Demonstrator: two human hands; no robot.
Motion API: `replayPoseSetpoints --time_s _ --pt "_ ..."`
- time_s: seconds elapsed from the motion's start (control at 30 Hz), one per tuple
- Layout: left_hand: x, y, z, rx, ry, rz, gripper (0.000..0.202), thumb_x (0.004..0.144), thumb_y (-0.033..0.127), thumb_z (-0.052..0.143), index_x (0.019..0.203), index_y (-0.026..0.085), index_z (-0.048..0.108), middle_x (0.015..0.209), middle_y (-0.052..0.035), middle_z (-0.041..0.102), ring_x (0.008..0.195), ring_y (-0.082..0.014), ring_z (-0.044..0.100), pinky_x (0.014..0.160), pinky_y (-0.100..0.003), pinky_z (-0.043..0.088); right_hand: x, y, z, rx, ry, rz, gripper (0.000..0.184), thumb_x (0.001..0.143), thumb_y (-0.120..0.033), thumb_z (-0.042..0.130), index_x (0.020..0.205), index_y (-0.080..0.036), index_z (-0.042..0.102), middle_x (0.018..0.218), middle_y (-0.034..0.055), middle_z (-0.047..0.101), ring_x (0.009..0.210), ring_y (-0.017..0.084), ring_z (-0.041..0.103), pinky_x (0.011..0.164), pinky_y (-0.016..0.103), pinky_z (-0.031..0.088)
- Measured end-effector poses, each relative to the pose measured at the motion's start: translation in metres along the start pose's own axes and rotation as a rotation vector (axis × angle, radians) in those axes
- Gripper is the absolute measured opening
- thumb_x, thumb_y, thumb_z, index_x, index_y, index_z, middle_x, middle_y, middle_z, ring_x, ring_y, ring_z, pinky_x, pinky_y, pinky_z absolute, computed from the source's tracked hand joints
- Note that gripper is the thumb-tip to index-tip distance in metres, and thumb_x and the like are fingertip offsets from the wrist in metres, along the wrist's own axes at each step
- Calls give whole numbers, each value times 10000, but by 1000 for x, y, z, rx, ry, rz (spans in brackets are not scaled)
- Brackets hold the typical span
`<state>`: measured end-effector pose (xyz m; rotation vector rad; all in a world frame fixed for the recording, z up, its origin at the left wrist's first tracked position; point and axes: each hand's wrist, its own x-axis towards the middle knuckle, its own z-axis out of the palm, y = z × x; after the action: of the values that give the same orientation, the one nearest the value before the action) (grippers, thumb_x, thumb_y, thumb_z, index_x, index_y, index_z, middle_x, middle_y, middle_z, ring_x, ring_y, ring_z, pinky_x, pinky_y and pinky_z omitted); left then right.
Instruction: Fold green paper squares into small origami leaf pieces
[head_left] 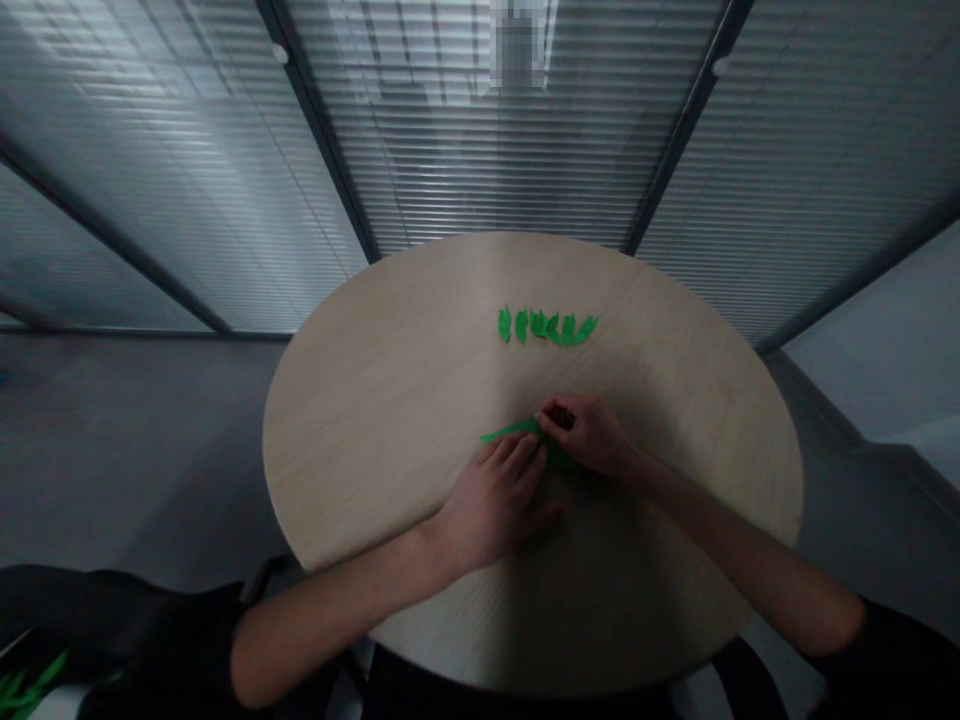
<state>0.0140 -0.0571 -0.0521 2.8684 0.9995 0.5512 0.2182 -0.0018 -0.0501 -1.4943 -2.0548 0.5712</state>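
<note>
On the round table a flat green piece [511, 430], like paper or thin fabric, lies partly covered by both hands. My left hand [491, 500] rests over its near side, palm down, with the fingers stretched out and their tips touching it. The thumb points off to the right. My right hand [592, 437] is closed in a pinch at the upper right part of the green piece, just beside the left fingertips. Farther back, several small green leaf-shaped pieces [522, 325] lie in a row; the ones at the right are tilted, and some touch.
The pale wooden round table [375, 400] has its far edge close to a glass partition with blinds [510, 180]. At the lower left, green leafy strips [34, 690] show beside a dark chair [150, 600]. Shadow darkens the table's near right part.
</note>
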Motion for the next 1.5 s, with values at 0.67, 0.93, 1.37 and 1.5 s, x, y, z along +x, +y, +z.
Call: replayPoseSetpoints --time_s 0.67,0.93,1.37,1.5 --pt "-5 15 -16 -64 -175 -132 547 952 506 710 1320 105 649 1142 -146 668 1109 -349 577 974 -512 555 2 -4 -3 -22 -15 15 142 922 -283 673 843 -174 718 737 34 722 657 171 646 650 279 427" --pt "-4 19 -30 -14 -242 -199 638 941 566 698 1459 207 601 1228 -153 635 1163 -377 549 1013 -569 521 2 -4 -1 -39 -7 16 134 921 -283 676 844 -182 717 743 31 731 663 172 653 658 281 429" --pt "-8 17 -24 28 -209 -226 733 959 633 631 1389 40 608 1228 -192 678 1173 -381 578 1076 -557 489 2 -4 -1 -39 -10 11 150 929 -297 665 844 -183 712 761 35 737 681 175 654 664 279 425" --pt "-9 16 -27 34 -192 -214 575 960 591 656 1267 105 672 1179 -161 690 1132 -367 590 1002 -538 527 2 -4 -1 -44 -1 3 138 921 -284 672 831 -183 699 728 25 713 646 161 624 650 275 410"
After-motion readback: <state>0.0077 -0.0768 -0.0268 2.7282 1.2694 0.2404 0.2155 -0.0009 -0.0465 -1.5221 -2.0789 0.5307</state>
